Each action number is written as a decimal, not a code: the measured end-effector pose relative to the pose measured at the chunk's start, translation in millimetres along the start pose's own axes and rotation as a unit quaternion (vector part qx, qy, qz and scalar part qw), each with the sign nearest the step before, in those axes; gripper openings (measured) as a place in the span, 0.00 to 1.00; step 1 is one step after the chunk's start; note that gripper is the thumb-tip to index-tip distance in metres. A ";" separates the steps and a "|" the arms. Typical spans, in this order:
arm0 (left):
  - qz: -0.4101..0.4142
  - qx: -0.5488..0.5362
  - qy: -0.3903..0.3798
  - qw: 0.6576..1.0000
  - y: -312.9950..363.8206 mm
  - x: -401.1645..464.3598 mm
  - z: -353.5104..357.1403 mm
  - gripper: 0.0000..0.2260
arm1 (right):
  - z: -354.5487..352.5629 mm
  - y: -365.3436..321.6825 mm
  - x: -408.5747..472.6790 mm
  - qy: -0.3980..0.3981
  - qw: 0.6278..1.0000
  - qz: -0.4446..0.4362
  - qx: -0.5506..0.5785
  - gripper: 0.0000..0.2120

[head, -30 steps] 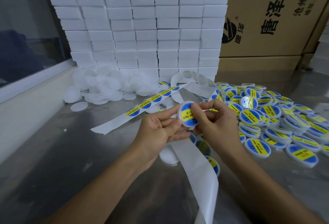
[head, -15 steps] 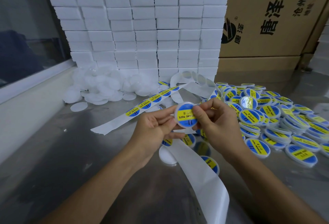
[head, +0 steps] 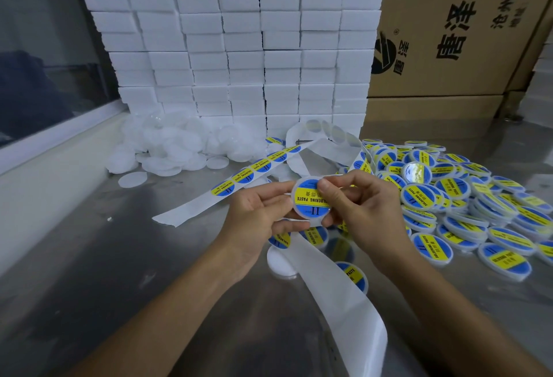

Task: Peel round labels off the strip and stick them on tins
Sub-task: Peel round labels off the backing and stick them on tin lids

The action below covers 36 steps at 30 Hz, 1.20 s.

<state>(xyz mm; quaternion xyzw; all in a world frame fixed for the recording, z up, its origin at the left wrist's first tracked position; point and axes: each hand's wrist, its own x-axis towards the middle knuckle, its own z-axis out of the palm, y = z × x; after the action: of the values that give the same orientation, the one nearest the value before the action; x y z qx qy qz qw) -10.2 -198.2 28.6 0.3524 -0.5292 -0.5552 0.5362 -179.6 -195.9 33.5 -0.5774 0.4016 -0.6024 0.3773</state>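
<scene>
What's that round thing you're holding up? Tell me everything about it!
It is a small round white plastic tin with a blue and yellow round label covering its face, printed SOLDERING PASTE. It is held up above the steel table, face toward the camera, text upside down. The left hand grips its left edge; the right hand holds its right side, thumb pressing the label.

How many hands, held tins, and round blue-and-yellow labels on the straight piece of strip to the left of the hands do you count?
Hands: 2 (left hand, right hand)
Round clear plastic tin, labelled, held between both hands: 1
Round blue-and-yellow labels on the straight piece of white paper strip: 5
Total: 8
</scene>
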 end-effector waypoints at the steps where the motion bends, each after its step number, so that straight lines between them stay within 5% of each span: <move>1: -0.001 0.001 0.005 1.000 0.5 0.2 0.4 0.09 | 0.6 1.0 -0.2 -0.001 1.000 0.000 -0.007 0.11; 7: -0.004 -0.015 0.097 0.995 1.1 3.2 -3.2 0.05 | 4.9 4.8 -3.4 -0.053 0.998 -0.015 -0.028 0.12; 13: -0.023 -0.031 0.100 0.994 2.4 3.1 -1.0 0.05 | 2.7 3.6 -2.2 -0.050 0.998 -0.015 -0.038 0.14; 16: -0.030 -0.040 0.102 0.994 4.1 1.8 -0.1 0.07 | 6.9 6.2 -5.5 -0.023 0.991 -0.067 -0.116 0.19; 19: -0.027 -0.025 0.098 0.994 5.0 0.4 1.8 0.08 | 7.5 9.5 -7.9 -0.028 0.945 -0.192 -0.265 0.26; 26: 0.012 0.050 0.076 0.996 5.4 -1.7 3.9 0.07 | 1.0 9.4 -2.1 0.000 0.926 -0.230 -0.300 0.17; 28: 0.072 0.179 0.097 0.976 0.2 -0.2 0.5 0.03 | -6.4 8.5 1.7 0.017 0.930 -0.215 -0.296 0.15; 31: 0.125 0.375 0.174 0.902 -9.8 2.0 -7.0 0.08 | -24.1 8.7 10.7 0.073 0.929 -0.194 -0.307 0.12; 36: -0.026 0.569 0.205 0.796 -14.2 4.6 -21.5 0.18 | -66.4 20.7 26.7 0.222 0.897 -0.127 -0.361 0.11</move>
<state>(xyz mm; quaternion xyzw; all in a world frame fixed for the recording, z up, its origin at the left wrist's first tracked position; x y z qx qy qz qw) 6.5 -209.1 11.6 0.7134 -0.6179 -0.0824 0.3201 -247.4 -225.4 24.2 -0.5714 0.5882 -0.5711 -0.0360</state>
